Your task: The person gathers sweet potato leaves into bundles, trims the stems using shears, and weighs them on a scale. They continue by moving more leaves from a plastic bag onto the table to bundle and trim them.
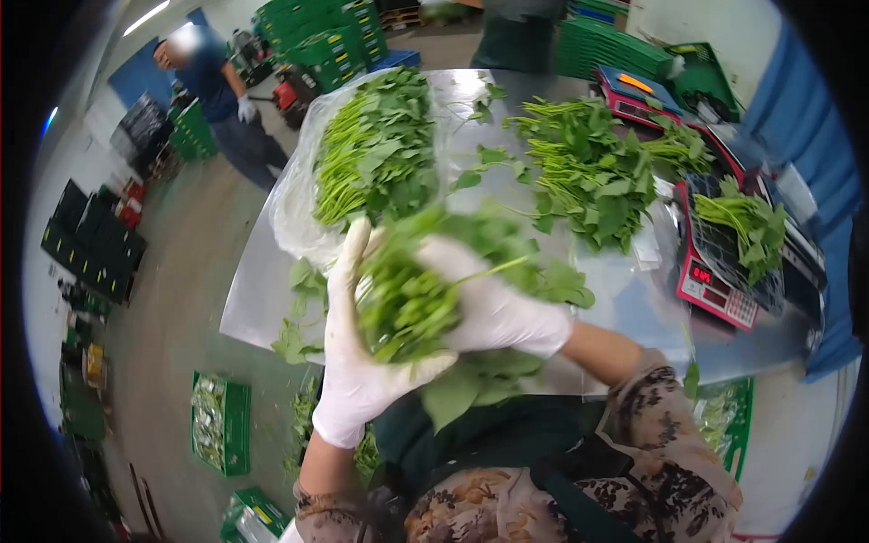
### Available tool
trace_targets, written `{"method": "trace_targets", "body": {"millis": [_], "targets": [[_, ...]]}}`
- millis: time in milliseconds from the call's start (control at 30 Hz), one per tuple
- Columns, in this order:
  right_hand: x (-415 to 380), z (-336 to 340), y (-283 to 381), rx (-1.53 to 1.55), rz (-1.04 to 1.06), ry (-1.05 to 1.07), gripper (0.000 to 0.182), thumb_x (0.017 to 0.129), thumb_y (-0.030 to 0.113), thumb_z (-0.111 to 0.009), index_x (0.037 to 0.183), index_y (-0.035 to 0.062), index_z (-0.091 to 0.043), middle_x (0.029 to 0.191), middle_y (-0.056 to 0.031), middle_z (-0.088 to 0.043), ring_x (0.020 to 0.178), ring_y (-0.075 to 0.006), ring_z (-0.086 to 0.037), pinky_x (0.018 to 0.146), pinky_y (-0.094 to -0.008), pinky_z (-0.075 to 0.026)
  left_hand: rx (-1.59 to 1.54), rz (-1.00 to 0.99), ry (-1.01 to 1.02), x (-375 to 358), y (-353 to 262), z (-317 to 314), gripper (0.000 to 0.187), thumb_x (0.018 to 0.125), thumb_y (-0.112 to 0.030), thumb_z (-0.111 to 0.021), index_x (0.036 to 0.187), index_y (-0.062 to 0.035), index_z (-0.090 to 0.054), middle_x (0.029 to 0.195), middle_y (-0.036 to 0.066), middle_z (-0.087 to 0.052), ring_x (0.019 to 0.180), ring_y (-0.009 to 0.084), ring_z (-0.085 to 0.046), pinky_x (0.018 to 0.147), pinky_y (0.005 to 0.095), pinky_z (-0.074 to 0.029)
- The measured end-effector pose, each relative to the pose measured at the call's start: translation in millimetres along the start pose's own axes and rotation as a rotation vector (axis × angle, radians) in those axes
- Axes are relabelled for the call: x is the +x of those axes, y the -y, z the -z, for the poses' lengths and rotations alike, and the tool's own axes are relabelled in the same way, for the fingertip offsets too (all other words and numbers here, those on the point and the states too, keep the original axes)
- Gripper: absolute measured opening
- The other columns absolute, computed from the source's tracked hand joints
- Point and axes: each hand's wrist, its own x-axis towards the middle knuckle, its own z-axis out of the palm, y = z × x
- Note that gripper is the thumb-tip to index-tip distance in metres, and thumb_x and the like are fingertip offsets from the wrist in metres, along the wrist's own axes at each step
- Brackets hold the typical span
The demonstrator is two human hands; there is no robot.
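Note:
A bunch of leafy greens (403,312) is held between my two white-gloved hands, its cut stem ends turned toward me and its leaves pointing away, partly smeared by motion. My left hand (348,335) cups the bunch from the left and below, thumb up. From the right, my right hand (489,308) wraps round the stems, its fingers blurred. Just beyond my hands lies a large pile of greens (385,145) on a clear plastic bag (294,204). Loose leaves (480,389) hang below my right wrist.
Another heap of greens (588,167) lies on the metal table (258,294). At right, a red scale (720,303) bears a smaller bunch (747,226); a second scale (629,104) stands behind. Green crates (222,425) sit on the floor. A person (222,100) stands at left, another (516,41) across the table.

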Motion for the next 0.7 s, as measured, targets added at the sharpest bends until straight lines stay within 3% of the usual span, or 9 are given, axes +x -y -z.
{"method": "trace_targets", "body": {"millis": [33,100,200,233,300,333,400,567,700], "targets": [[-1,21,-2,-0.073,-0.069,0.025,0.076,0.063,0.021,-0.079,0.130,0.0022,-0.047,0.119,-0.0196,-0.050,0.113,-0.0356,-0.049,0.100,-0.0429,-0.040,0.113,-0.076,0.005,5,9,5,0.128,0.057,-0.050,-0.091,0.153,-0.0030,-0.020,0.148,0.018,-0.036,0.137,0.0294,-0.038,0.114,0.0422,-0.028],[3,57,-9,-0.186,-0.233,-0.003,0.077,0.066,0.018,-0.079,0.132,-0.0007,-0.044,0.118,-0.0174,-0.052,0.111,-0.0300,-0.051,0.099,-0.0392,-0.042,0.165,-0.125,-0.006,7,23,17,0.119,0.057,-0.036,-0.091,0.150,-0.0008,-0.026,0.148,0.019,-0.038,0.137,0.0303,-0.039,0.114,0.0411,-0.030],[8,97,-24,-0.254,-0.514,-0.085,0.078,0.072,0.014,-0.081,0.134,-0.0051,-0.038,0.118,-0.0140,-0.056,0.108,-0.0216,-0.055,0.098,-0.0337,-0.044,0.394,-0.015,-0.040,-10,77,32,0.096,0.067,-0.036,-0.083,0.146,-0.0062,-0.038,0.145,0.019,-0.041,0.137,0.0331,-0.038,0.113,0.0452,-0.031],[10,106,-38,-0.217,-0.486,-0.074,0.067,0.075,0.008,-0.078,0.131,-0.0037,-0.043,0.112,-0.0105,-0.060,0.100,-0.0179,-0.059,0.091,-0.0314,-0.048,0.539,0.033,-0.035,-18,100,31,0.089,0.071,-0.040,-0.080,0.145,-0.0082,-0.040,0.146,0.021,-0.040,0.138,0.0324,-0.036,0.114,0.0478,-0.029],[6,114,-61,-0.213,-0.518,-0.105,0.046,0.076,0.008,-0.079,0.115,-0.0010,-0.057,0.101,-0.0072,-0.065,0.091,-0.0152,-0.061,0.082,-0.0302,-0.050,0.591,0.181,0.082,-39,137,21,0.081,0.074,-0.041,-0.076,0.142,-0.0116,-0.044,0.146,0.025,-0.037,0.138,0.0419,-0.033,0.112,0.0513,-0.030],[6,114,-74,-0.257,-0.459,-0.097,0.042,0.076,0.008,-0.080,0.111,-0.0010,-0.059,0.099,-0.0062,-0.066,0.087,-0.0146,-0.062,0.080,-0.0293,-0.050,0.703,0.217,0.125,-50,152,12,0.083,0.073,-0.044,-0.076,0.143,-0.0132,-0.044,0.147,0.026,-0.035,0.137,0.0459,-0.031,0.113,0.0526,-0.029],[13,103,-72,-0.084,-0.576,-0.115,0.039,0.079,0.006,-0.077,0.113,-0.0013,-0.059,0.102,-0.0053,-0.066,0.089,-0.0136,-0.061,0.082,-0.0296,-0.050,0.843,0.291,0.190,-64,168,2,0.086,0.071,-0.051,-0.076,0.143,-0.0157,-0.044,0.148,0.030,-0.031,0.137,0.0541,-0.025,0.114,0.0556,-0.024],[20,71,-88,0.098,-0.463,-0.161,0.046,0.081,0.003,-0.073,0.122,-0.0021,-0.053,0.111,-0.0063,-0.063,0.098,-0.0150,-0.059,0.089,-0.0301,-0.047,0.971,0.290,0.099,-55,188,16,0.095,0.072,-0.053,-0.075,0.150,-0.0194,-0.032,0.154,0.031,-0.017,0.141,0.0532,-0.015,0.115,0.0599,-0.016],[15,62,-93,0.103,-0.541,-0.153,0.050,0.079,0.005,-0.076,0.122,-0.0023,-0.053,0.111,-0.0077,-0.062,0.097,-0.0163,-0.059,0.090,-0.0315,-0.048,1.104,0.202,0.027,-31,211,49,0.100,0.070,-0.056,-0.076,0.151,-0.0182,-0.031,0.153,0.030,-0.021,0.143,0.0487,-0.014,0.116,0.0581,-0.013]]}}
